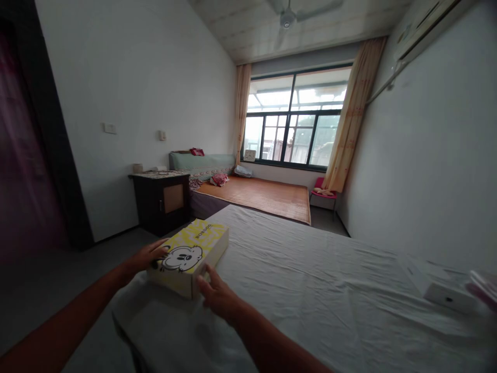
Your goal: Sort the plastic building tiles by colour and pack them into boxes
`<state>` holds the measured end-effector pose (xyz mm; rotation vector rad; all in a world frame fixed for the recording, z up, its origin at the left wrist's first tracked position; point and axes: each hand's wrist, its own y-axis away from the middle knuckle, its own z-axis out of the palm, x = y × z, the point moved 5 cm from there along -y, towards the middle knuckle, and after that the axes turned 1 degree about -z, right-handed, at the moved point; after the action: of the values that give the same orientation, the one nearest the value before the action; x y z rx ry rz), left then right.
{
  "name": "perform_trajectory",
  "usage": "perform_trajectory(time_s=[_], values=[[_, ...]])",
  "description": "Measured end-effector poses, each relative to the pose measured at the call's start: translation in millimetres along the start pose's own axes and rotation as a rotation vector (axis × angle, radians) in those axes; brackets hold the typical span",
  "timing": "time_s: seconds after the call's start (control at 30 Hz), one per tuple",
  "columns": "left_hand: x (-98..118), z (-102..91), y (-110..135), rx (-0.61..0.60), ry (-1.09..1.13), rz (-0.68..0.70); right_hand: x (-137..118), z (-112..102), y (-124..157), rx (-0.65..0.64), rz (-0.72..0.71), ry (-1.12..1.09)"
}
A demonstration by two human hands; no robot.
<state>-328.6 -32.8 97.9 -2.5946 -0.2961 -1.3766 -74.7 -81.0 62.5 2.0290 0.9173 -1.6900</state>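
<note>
A yellow and white cardboard box (212,239), printed with a cartoon face and lettering, rests at the left side of a table covered by a pale cloth (279,274). On its left long side lies my left hand (149,255), fingers reaching over the top edge. My right hand (215,290) presses against the near right side, thumb and fingertips on the cardboard. Between them, the two hands grip the box. Its lid appears closed, so the inside is hidden.
At the table's right end are a white box (450,296) and a blurred pinkish item (483,287). Beyond the table stand a bed with a brown mat (264,194), a dark cabinet (161,202) and a pink chair (321,189). The table's left edge drops to the floor.
</note>
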Motion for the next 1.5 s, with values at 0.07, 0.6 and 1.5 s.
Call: perform_trajectory(time_s=[0.07,0.6,1.5], values=[[4,-12.0,-5,0.222,-0.241,0.109,5,-7,28,-0.027,0.064,0.065],[244,325.7,144,-0.393,-0.226,1.204,-66,-348,618,1.195,0.742,1.107],[333,466.0,333,-1.071,0.094,1.423,-25,-391,745,0.934,1.193,1.155]])
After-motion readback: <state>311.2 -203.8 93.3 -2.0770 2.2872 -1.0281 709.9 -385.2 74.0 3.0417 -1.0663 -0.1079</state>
